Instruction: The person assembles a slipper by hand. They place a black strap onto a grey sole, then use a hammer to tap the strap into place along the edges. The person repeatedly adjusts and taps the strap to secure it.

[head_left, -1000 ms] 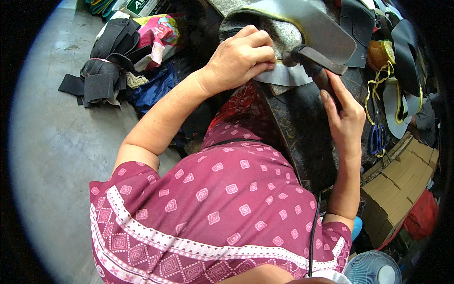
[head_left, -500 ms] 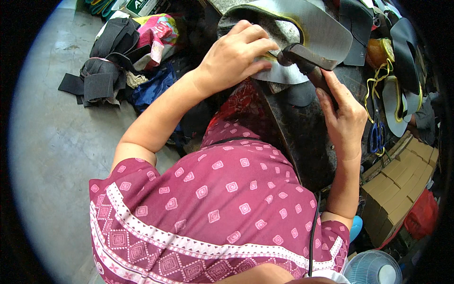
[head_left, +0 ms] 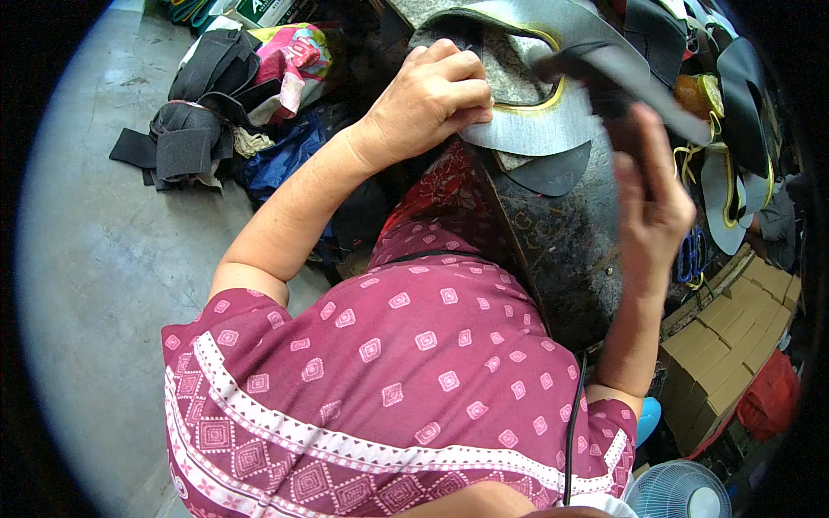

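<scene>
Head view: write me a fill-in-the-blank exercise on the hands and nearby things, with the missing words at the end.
1. A hammer, blurred, is in the person's ____ hand.
2. The left hand is at a grey sheet edged in ____.
3. The dark bundle of strips lies on the person's ____ side.

Missing words: right; yellow; left.

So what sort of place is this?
Probably a small workshop for cutting and shaping sheet material. The right hand grips a hammer-like tool, blurred, near a grey piece with yellow edging, and a bundle of dark strips lies off to the left.
</scene>
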Action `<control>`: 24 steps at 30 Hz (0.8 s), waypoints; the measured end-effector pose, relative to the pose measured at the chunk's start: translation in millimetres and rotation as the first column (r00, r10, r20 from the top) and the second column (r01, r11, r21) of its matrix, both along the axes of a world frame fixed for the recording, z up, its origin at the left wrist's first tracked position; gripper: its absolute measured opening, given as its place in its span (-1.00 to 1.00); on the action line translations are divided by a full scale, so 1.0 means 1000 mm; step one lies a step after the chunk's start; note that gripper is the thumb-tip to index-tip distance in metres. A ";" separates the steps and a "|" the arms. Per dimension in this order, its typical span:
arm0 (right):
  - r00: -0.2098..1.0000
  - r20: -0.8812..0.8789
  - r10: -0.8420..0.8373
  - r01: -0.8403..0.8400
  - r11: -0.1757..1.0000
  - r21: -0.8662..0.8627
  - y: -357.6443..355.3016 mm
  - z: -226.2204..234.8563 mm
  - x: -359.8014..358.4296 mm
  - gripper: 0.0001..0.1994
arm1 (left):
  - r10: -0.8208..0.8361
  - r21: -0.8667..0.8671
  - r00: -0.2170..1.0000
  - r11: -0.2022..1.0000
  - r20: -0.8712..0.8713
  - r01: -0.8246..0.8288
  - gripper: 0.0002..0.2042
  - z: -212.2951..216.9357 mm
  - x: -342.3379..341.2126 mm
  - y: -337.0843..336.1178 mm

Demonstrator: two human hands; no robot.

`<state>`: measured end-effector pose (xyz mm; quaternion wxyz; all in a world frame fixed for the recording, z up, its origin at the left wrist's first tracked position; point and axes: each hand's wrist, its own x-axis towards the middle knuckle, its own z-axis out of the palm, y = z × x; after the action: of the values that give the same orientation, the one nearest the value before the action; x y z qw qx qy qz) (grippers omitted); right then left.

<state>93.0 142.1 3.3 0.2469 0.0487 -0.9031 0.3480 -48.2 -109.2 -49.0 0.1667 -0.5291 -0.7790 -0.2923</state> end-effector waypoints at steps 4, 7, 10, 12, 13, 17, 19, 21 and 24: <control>0.996 0.084 -0.017 -0.009 0.954 0.299 -0.005 -0.006 -0.001 -0.53 | 0.004 0.006 0.999 1.000 0.049 -0.005 -0.82 0.001 0.000 0.001; 0.987 0.119 -0.112 0.058 0.923 0.381 0.009 0.010 0.002 -0.55 | 0.007 -0.013 0.999 1.000 0.052 -0.006 -0.83 0.001 0.000 0.001; 0.983 -0.043 -0.179 0.182 0.912 0.367 0.014 0.014 0.004 -0.57 | 0.007 -0.024 1.000 1.000 0.026 -0.007 -0.83 0.003 0.000 0.001; 0.985 -0.152 -0.085 0.097 0.992 0.078 0.008 0.002 0.003 -0.57 | 0.009 -0.047 1.000 0.999 0.021 -0.008 -0.83 0.005 0.000 0.002; 0.996 -0.070 -0.054 0.060 0.994 0.092 0.004 -0.005 0.005 -0.57 | 0.010 -0.050 1.000 0.999 0.023 -0.009 -0.83 0.006 0.000 0.002; 0.999 0.014 -0.029 0.024 0.962 0.272 0.004 -0.025 0.007 -0.55 | 0.017 -0.067 1.000 0.998 0.026 -0.015 -0.83 0.011 0.004 0.003; 0.987 0.082 -0.139 0.097 0.916 0.390 0.021 -0.015 0.012 -0.55 | 0.037 -0.082 0.999 0.996 0.028 -0.035 -0.84 0.014 0.007 0.003; 0.973 0.090 -0.211 0.157 0.898 0.411 0.034 -0.001 0.014 -0.55 | 0.054 -0.097 0.998 0.994 0.012 -0.053 -0.84 0.016 0.008 0.004; 0.979 -0.043 -0.199 0.202 0.976 0.079 0.034 0.006 0.013 -0.57 | 0.075 -0.129 0.997 0.989 0.031 -0.071 -0.85 0.020 0.010 0.006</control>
<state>106.2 176.6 9.6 0.2940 -0.0264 -0.9127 0.2824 -38.4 -103.4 -28.9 0.1292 -0.5045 -0.8178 -0.2449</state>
